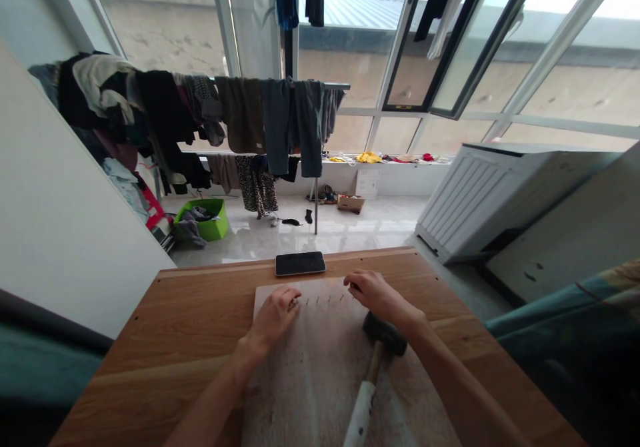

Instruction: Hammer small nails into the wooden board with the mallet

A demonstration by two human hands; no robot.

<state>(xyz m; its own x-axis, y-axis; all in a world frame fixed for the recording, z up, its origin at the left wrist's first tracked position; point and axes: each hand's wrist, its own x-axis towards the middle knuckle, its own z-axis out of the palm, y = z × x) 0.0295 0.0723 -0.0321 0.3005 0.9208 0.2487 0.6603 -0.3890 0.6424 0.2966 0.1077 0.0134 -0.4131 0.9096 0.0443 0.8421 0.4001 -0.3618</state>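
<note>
A pale wooden board (305,373) lies on the wooden table. Several thin nails (318,299) stand in a row near its far edge, some leaning. My left hand (273,313) rests at the left end of that row, its fingers closed round something small that I cannot make out. At the right end is my right hand (376,293), fingers curled and pinched at the board's far edge; whatever they hold is too small to name. Under my right forearm lies a hammer (384,335) with a dark head and a partly white handle pointing toward me. Neither hand touches its handle.
A phone (300,264) lies on the table (200,327) just beyond the board. Past the table stand a drying rack hung with clothes (243,113), a green basket (215,223) and a small cardboard box (351,203). A white cabinet (480,200) is at the right.
</note>
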